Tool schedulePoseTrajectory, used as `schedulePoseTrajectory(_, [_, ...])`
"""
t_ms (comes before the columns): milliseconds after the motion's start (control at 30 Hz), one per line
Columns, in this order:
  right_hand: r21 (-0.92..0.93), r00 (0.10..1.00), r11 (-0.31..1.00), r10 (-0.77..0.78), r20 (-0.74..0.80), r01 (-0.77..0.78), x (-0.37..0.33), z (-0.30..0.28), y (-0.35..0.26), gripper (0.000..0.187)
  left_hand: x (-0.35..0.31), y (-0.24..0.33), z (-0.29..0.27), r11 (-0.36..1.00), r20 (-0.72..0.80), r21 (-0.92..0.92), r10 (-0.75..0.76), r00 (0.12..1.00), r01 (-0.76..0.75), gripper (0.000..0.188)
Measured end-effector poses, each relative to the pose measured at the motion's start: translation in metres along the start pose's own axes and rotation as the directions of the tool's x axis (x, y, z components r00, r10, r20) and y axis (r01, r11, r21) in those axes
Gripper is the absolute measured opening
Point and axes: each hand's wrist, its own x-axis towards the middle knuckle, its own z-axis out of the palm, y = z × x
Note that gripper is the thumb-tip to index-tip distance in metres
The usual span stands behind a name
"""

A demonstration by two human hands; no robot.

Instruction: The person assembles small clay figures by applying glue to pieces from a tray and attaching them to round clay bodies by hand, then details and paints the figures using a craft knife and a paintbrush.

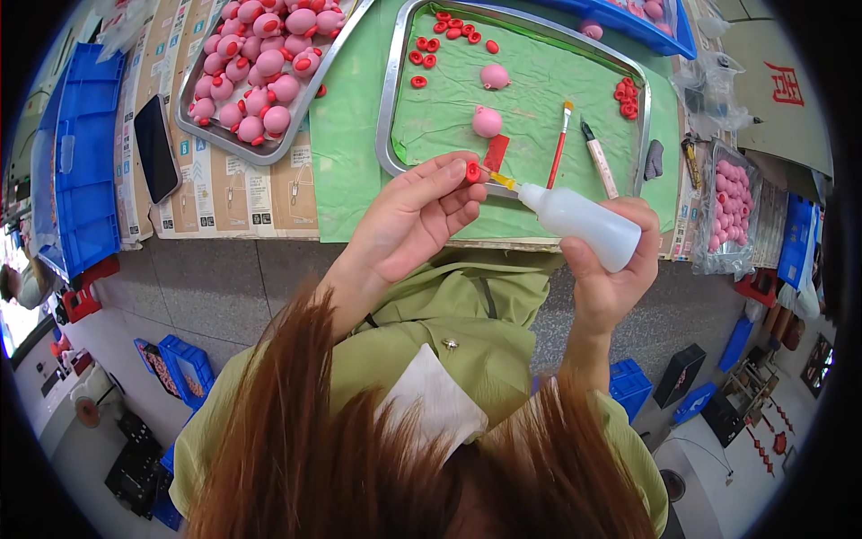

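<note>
Between the thumb and fingers of my left hand (415,214) is a small red oval piece (472,172) with a dent in its middle. My right hand (609,277) grips a white squeeze bottle (585,221), tilted so its yellow nozzle (503,181) points at the red piece; I cannot tell whether the tip touches it. Both hands are over the near edge of a metal tray (388,117) lined with green. Inside it sit two pink balls, one nearer (488,121) and one farther (495,76), plus several loose red pieces (430,61) at the far left.
A paintbrush (560,144), a pen (600,160) and a red strip (496,154) lie in the tray. More red pieces (627,97) are piled at its right. Left stands a metal tray (280,154) of pink figures, beside a phone (156,148). A blue bin (620,27) sits at the back.
</note>
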Motion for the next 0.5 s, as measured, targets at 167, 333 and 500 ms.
schedulePoseTrajectory(167, [-0.002,1.0,1.0,0.017,0.014,-0.017,0.0007,0.0001,0.001,0.039,-0.0006,0.0001,0.0,1.0,-0.001,-0.002,-0.004,1.0,0.004,0.023])
schedulePoseTrajectory(333, [-0.013,0.999,1.0,0.011,0.033,-0.01,-0.0004,-0.0009,0.0021,0.039,-0.0012,0.0,0.0036,1.0,-0.018,0.014,0.013,1.0,-0.013,0.022])
schedulePoseTrajectory(500, [0.005,0.999,1.0,-0.005,0.052,0.005,-0.0016,0.0,0.0013,0.039,-0.0004,0.0,0.0027,1.0,-0.028,0.008,0.009,1.0,-0.009,0.021])
